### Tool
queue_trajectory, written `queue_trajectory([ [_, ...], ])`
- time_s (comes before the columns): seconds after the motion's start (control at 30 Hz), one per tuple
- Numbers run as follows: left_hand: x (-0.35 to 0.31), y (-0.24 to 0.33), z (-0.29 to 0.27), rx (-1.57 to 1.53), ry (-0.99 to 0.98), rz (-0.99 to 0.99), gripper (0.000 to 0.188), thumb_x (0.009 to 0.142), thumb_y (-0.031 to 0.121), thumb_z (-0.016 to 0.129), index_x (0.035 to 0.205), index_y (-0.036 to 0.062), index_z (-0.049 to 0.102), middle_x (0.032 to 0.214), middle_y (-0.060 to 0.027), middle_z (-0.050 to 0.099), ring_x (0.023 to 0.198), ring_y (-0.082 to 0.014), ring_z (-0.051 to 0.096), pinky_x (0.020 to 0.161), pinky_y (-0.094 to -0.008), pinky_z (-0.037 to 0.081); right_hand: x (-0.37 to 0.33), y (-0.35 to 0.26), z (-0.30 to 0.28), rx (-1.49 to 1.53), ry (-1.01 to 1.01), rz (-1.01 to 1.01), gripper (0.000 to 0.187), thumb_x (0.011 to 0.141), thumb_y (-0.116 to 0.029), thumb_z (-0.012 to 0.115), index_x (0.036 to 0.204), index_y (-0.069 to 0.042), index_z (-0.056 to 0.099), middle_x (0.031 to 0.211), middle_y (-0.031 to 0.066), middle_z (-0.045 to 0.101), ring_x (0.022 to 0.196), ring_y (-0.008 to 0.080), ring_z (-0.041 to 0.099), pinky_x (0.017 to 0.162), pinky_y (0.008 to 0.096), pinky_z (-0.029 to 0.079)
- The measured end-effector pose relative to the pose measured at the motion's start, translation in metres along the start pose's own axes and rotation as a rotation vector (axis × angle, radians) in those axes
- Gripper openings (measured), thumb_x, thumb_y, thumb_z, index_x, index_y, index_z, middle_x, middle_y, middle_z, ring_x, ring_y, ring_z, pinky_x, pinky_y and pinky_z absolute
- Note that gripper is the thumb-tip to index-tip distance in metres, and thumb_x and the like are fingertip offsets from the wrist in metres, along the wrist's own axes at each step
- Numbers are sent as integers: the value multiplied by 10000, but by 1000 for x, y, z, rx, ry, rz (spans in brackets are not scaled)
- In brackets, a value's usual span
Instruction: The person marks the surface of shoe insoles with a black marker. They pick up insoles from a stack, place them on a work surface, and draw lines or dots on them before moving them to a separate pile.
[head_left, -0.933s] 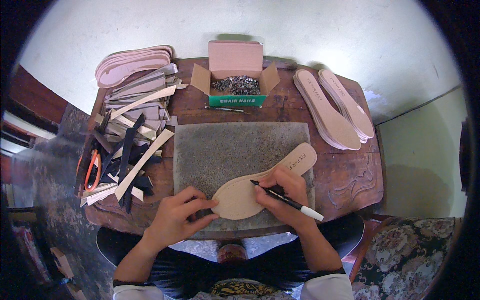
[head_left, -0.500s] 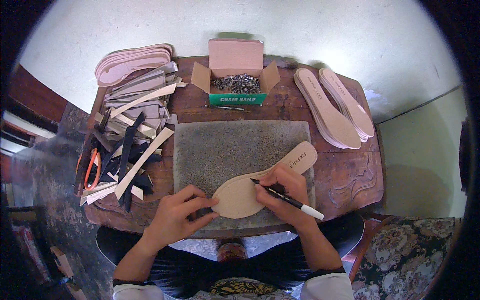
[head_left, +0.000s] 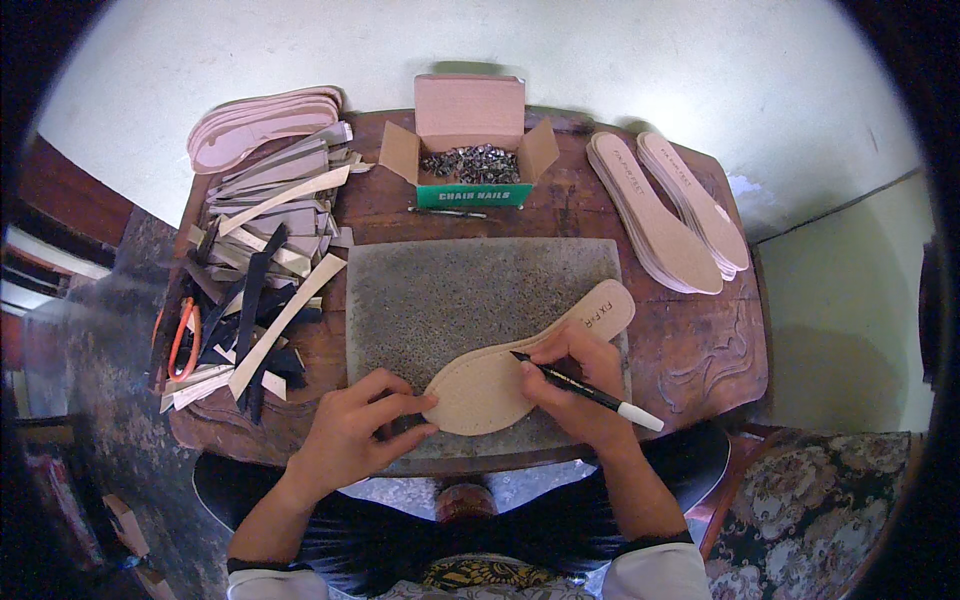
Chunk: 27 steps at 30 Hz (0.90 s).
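Observation:
A tan shoe insole (head_left: 483, 393) lies slantwise on a dark speckled slab (head_left: 430, 290), its wide toe end toward me and its narrow heel at the upper right. Small marks run along its edge. My left hand (head_left: 362, 425) pinches the toe end at its left rim between thumb and fingers. My right hand (head_left: 580, 385) is closed round a black marker (head_left: 580, 388) with a white end, its dark tip at the insole's upper edge near the middle. The right hand hides part of the insole behind it.
An open green box of nails (head_left: 470, 185) stands behind the slab, a thin pen (head_left: 447, 213) before it. Insole stacks (head_left: 655, 215) lie at right, more pinkish ones (head_left: 262, 130) far left. Strips (head_left: 285, 325) and orange-handled scissors (head_left: 184, 340) crowd the table's left (head_left: 690, 340).
My right hand has slid the marker a little to the right and up along the insole's edge. My left hand keeps its pinch on the toe end.

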<state>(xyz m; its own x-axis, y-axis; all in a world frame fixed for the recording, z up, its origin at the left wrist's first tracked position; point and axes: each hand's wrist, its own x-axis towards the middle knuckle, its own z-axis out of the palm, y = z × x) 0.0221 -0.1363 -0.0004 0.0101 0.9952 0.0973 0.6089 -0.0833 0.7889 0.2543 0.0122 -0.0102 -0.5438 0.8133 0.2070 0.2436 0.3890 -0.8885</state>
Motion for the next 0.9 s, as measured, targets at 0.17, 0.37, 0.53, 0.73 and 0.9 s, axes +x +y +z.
queue_trajectory([
  [0.17,-1,-1,0,-2,6,-3,372,743,136,872,1095,116,752,931,-46,650,659,-127,623,542,-255,520,2,-4,-3,-45,7,13,185,735,-29,779,765,-25,597,760,65,650,686,154,639,631,285,503],
  [0.37,0,2,0,0,11,7,343,760,145,861,1083,112,751,931,-49,643,620,-125,627,533,-261,524,3,-1,-4,-65,2,-28,193,721,-24,779,759,-23,589,749,70,641,676,156,636,619,284,495],
  [0.53,1,2,-1,8,2,12,307,791,159,838,1078,106,742,932,-49,631,569,-129,640,521,-274,530,4,-3,-3,-57,-10,-41,190,717,-22,775,756,-21,589,748,75,633,666,157,626,609,286,484],
  [0.73,1,1,-1,-4,12,17,314,792,164,837,1085,107,741,929,-49,630,570,-132,639,520,-274,527,4,-2,-4,-43,-40,-29,205,738,-71,772,805,-13,587,773,105,610,681,209,619,625,317,497],
  [0.9,1,1,-1,13,14,28,320,789,156,838,1090,105,741,927,-49,629,577,-133,638,524,-277,530,4,-2,-4,-58,-43,-29,204,739,-66,767,797,-10,579,768,106,607,673,200,612,619,314,496],
])
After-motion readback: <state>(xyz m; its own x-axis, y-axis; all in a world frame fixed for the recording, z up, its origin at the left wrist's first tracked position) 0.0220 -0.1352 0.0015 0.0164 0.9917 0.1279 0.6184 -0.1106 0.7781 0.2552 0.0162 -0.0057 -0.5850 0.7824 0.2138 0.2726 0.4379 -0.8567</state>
